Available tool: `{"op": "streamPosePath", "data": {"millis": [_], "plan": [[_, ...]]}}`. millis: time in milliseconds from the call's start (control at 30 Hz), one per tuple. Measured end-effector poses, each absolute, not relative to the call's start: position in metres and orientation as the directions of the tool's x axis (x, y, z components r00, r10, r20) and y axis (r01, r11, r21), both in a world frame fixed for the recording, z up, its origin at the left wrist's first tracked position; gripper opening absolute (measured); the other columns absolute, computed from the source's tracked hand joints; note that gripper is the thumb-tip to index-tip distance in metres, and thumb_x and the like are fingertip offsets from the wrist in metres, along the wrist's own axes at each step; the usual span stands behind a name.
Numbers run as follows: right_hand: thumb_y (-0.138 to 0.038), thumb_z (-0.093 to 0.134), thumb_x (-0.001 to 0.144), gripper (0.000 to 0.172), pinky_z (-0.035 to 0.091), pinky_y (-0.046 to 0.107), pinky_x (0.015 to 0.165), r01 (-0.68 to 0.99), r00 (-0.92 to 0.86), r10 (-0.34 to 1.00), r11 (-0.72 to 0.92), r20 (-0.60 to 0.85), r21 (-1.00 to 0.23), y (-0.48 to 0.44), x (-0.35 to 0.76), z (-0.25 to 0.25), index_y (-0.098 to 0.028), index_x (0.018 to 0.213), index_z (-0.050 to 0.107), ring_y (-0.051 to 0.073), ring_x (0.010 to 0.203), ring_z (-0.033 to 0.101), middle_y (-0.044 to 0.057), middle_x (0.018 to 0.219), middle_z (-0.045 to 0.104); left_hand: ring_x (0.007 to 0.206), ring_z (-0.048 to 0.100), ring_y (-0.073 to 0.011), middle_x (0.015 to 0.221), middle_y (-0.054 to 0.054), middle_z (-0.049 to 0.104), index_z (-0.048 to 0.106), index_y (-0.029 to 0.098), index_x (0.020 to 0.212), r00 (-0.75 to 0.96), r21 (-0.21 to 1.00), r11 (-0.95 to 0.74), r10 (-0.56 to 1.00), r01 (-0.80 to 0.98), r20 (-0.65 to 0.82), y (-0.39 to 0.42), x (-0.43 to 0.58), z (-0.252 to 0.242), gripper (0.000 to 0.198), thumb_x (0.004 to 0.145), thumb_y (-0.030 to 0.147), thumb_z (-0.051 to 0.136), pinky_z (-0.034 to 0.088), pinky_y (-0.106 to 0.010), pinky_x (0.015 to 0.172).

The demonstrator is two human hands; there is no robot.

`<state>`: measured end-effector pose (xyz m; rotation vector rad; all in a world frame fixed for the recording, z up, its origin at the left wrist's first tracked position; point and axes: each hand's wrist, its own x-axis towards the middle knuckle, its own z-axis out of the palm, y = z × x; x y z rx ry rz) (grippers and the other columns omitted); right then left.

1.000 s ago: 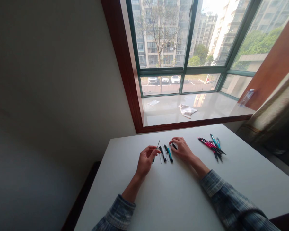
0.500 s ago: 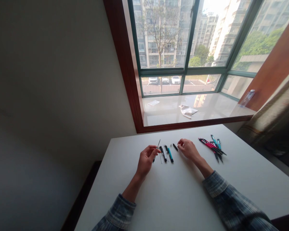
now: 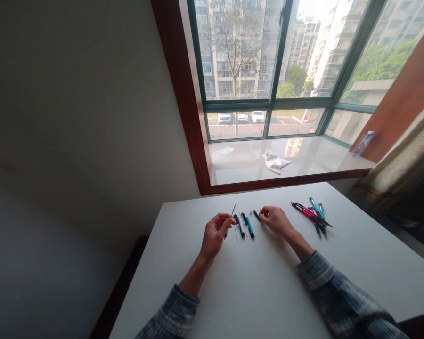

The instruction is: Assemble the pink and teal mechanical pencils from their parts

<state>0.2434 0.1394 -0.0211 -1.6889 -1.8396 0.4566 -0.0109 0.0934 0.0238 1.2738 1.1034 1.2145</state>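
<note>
My left hand grips a slim dark mechanical pencil whose thin metal tip points up and away from me. Just right of it on the white table lie a thin refill, a black pen barrel, a small black part and a teal pen barrel. My right hand has its fingertips pinched together close to a short black pen piece, not touching it. Nothing shows between those fingers. A loose pile of pink, teal and black pens lies to its right.
Plaid sleeves cover both forearms. The table's far edge runs below a white window sill holding a white cloth, a paper slip and a plastic bottle. A curtain hangs at the right.
My right hand has moved right, away from the short black piece, and its fingers have drawn together. My left hand has stayed in place, holding the pencil.
</note>
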Motion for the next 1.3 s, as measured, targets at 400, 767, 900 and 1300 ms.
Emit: {"op": "streamPosePath", "data": {"millis": [400, 767, 900, 1300], "plan": [[-0.030, 0.060, 0.085, 0.017, 0.046, 0.030, 0.069, 0.731, -0.029, 0.967, 0.193, 0.253, -0.655, 0.137, 0.241, -0.012, -0.022, 0.080, 0.074, 0.019, 0.070, 0.065, 0.003, 0.076, 0.073, 0.083, 0.067, -0.0204, 0.088, -0.008, 0.078, 0.070, 0.018, 0.098, 0.085, 0.997, -0.075, 0.993, -0.031, 0.077, 0.095, -0.011, 0.022, 0.032, 0.083, 0.046, 0.074, 0.051, -0.034, 0.081], [-0.050, 0.078, 0.081, 0.033, 0.056, 0.032, 0.071, -0.050, -0.239, 0.939, 0.241, 0.245, -0.969, 0.110, 0.177, -0.001, -0.020, 0.095, 0.076, 0.019, 0.077, 0.069, 0.004, 0.086, 0.075, 0.089, 0.070, -0.0227, 0.092, -0.007, 0.077, 0.071, 0.018, 0.096, 0.202, 0.976, -0.194, 0.964, 0.099, 0.171, 0.093, -0.010, 0.021, 0.027, 0.088, 0.044, 0.070, 0.051, -0.034, 0.084], [-0.050, 0.080, 0.079, 0.030, 0.058, 0.034, 0.077, -0.119, -0.233, 0.946, 0.200, 0.223, -0.973, 0.108, 0.174, 0.001, -0.020, 0.078, 0.076, 0.021, 0.081, 0.071, 0.005, 0.088, 0.075, 0.087, 0.070, -0.0235, 0.092, -0.007, 0.076, 0.073, 0.019, 0.095, 0.247, 0.955, -0.241, 0.949, 0.174, 0.195, 0.090, -0.008, 0.024, 0.027, 0.090, 0.045, 0.067, 0.052, -0.034, 0.082], [-0.046, 0.078, 0.082, 0.032, 0.059, 0.040, 0.090, -0.130, 0.061, 0.980, 0.195, 0.189, -0.972, 0.115, 0.191, 0.002, -0.020, 0.099, 0.074, 0.024, 0.093, 0.074, 0.009, 0.098, 0.078, 0.061, 0.050, -0.0121, 0.077, 0.000, 0.062, 0.071, 0.019, 0.098, 0.153, 0.970, -0.164, 0.979, 0.181, 0.137, 0.089, -0.011, 0.026, 0.029, 0.090, 0.047, 0.066, 0.038, -0.023, 0.056]]}}
